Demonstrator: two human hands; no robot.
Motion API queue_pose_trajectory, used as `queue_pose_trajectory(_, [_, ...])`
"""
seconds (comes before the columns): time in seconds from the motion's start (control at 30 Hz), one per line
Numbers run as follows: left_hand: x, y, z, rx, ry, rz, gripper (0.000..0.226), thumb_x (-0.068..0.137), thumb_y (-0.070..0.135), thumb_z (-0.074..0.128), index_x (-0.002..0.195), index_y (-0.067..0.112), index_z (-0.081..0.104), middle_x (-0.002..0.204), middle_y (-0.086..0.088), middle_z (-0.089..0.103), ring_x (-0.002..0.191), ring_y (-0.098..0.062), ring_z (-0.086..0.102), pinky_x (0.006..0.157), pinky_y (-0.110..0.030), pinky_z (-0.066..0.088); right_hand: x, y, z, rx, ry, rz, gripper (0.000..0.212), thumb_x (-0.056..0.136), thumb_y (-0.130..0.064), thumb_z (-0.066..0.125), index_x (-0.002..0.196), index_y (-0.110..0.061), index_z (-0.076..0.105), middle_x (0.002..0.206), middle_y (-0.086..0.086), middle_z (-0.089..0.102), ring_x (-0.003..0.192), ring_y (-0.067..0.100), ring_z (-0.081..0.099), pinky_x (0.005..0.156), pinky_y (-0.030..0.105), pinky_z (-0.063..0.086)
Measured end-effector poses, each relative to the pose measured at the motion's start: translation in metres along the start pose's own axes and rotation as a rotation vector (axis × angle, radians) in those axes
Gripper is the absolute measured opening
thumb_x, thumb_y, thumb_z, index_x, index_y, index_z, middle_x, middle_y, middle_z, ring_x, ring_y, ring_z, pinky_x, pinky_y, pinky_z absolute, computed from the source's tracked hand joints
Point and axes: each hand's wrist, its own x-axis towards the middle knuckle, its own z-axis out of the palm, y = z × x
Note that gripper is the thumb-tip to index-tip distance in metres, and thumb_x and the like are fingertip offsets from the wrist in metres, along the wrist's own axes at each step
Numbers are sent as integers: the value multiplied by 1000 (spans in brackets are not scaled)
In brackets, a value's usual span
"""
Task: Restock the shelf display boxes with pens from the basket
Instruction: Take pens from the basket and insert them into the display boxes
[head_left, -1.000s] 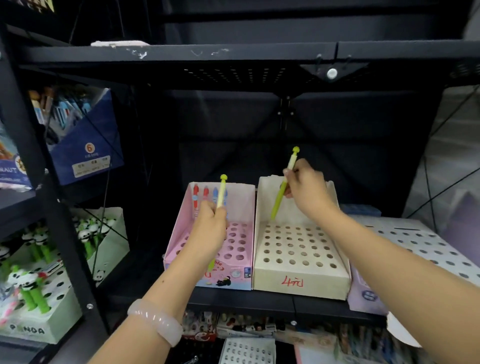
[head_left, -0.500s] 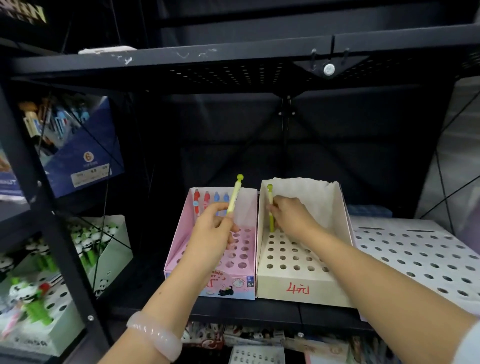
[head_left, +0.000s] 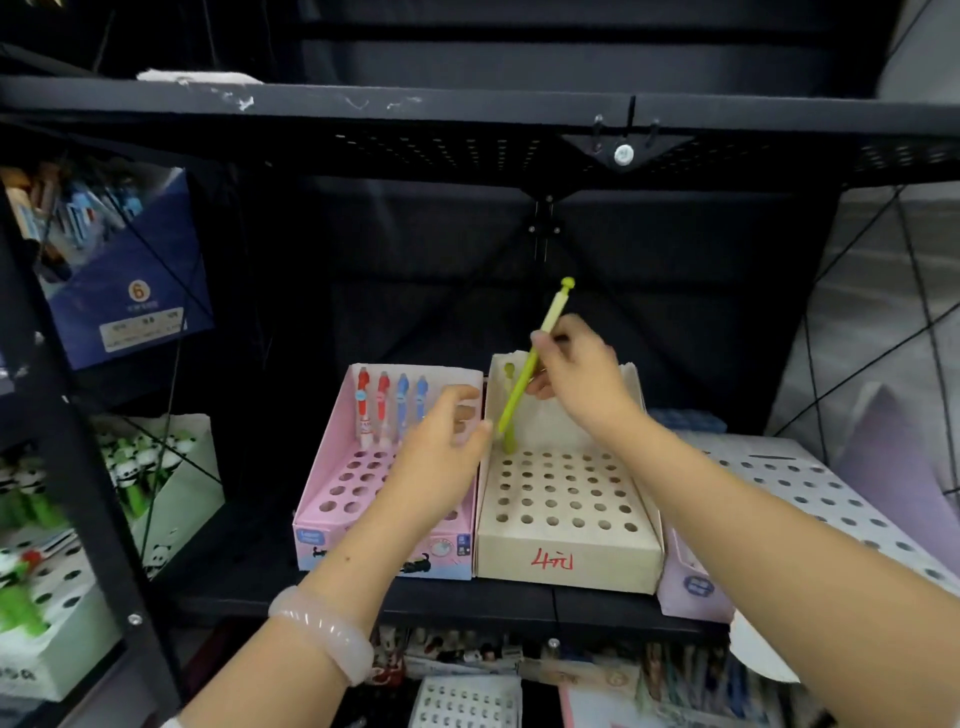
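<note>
Right hand (head_left: 576, 371) pinches green pen (head_left: 530, 364) over cream box (head_left: 566, 561); left hand (head_left: 441, 457) released, pink box (head_left: 332, 499) beside

Right hand (head_left: 574, 371) raised, fingers pinched; left hand (head_left: 441, 452) lower, fingers loosely curled.

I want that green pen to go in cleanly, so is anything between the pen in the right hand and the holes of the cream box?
Nothing visible blocks it. The pen in the right hand tilts over the cream box, beside one green pen already standing at the back-left corner; the other holes are open.
</note>
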Motion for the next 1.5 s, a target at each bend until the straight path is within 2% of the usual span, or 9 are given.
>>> queue_pose_trajectory(0.1, [-5,-13,1,318,-95,115,33,95,22,47,127,21,53,123,6,51,91,-5,53,77,-15,42,8,15,-10,-280,87,-37,16,98,-25,45,87,-13,46,82,12,66,59,12,63,51,15,50])
queue_pose_trajectory(0.23, [-8,-22,5,402,-117,130,34,94,17,46,127,21,57,121,0,60,107,-17,55,92,-26,42,8,38,2,-487,-10,1,24,99,-29,40,101,-6,46,86,16,66,80,31,65,76,44,53])
queue_pose_trajectory(0.77, [-5,-24,9,497,-86,208,21,91,15,46,91,12,66,93,0,65,82,-17,58,79,-33,47,7,62,14,-650,-207,3,16,99,-27,39,99,-13,46,83,5,59,80,27,62,71,34,49])
queue_pose_trajectory(0.93, [-7,-24,9,416,-100,184,17,92,18,50,97,14,66,98,4,61,87,-14,56,82,-29,47,-1,71,16,-664,-262,60,12,96,-27,46,92,-16,47,83,0,57,79,22,56,65,28,38])
queue_pose_trajectory(1.07, [-11,-13,9,336,-62,191,23,93,20,48,113,19,60,113,10,54,99,-2,46,81,-14,32,-1,52,-2,-625,-224,89,24,93,-24,49,114,-14,55,105,5,63,88,20,59,69,26,44])
queue_pose_trajectory(1.23, [-36,22,22,-6,-72,142,18,94,18,50,107,28,58,98,23,54,87,13,50,72,5,35,-42,11,-40,-443,-307,32,12,93,-15,48,96,-15,59,86,3,68,76,14,66,72,30,54])
queue_pose_trajectory(1.3, [-57,34,38,-149,-128,124,21,94,15,50,94,35,57,95,25,57,89,13,54,76,-3,42,-72,2,-58,-360,-338,33,10,94,-15,50,93,-14,60,76,-1,68,67,9,66,66,22,55])
queue_pose_trajectory(1.4, [-96,41,70,-283,-246,60,28,93,12,50,88,39,57,95,17,63,97,-8,61,87,-22,47,-126,3,-91,-285,-376,95,14,94,-16,51,85,-18,61,73,1,68,61,7,66,59,17,54])
queue_pose_trajectory(1.5, [-140,35,109,-296,-374,7,22,92,10,50,92,29,61,94,10,65,97,-15,63,86,-24,48,-184,29,-121,-281,-416,194,16,95,-13,49,82,-16,59,70,0,66,57,10,62,56,18,52])
